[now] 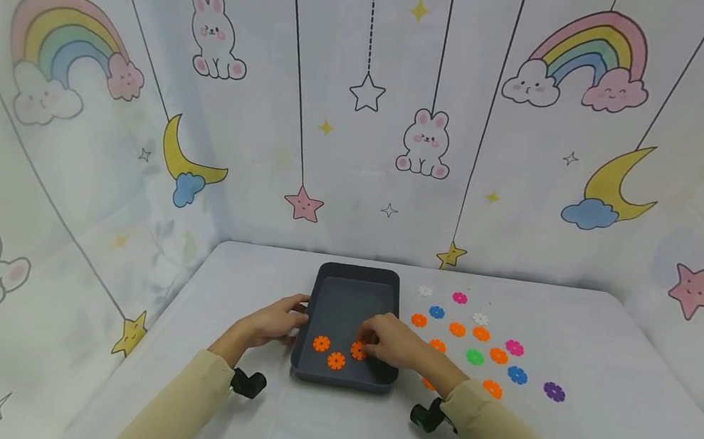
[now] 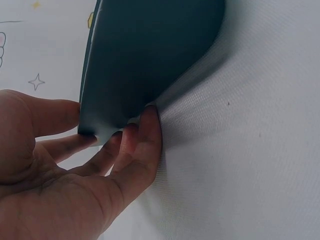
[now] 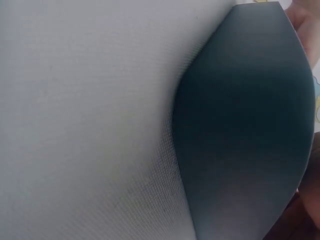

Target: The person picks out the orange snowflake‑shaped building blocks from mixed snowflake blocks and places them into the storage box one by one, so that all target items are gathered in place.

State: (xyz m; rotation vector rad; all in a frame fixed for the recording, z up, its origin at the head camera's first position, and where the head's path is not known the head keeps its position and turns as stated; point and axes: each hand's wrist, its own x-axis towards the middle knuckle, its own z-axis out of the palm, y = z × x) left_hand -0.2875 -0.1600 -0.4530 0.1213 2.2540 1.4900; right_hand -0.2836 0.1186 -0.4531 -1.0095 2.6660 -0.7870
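A dark grey rectangular tray lies on the white table. My left hand touches its left side; in the left wrist view the thumb meets the rim and the other fingers rest along the outer wall. Inside the tray, near its front, lie two orange flower-shaped discs. My right hand reaches over the right rim and pinches a third orange flower-shaped disc, low over the tray floor. The right wrist view mostly shows the tray's outer wall, and the right fingertips are hidden there.
Right of the tray, several flower-shaped discs are scattered: orange, blue, pink, green, white and purple. Some orange ones lie partly under the right forearm. A patterned curtain hangs behind the table.
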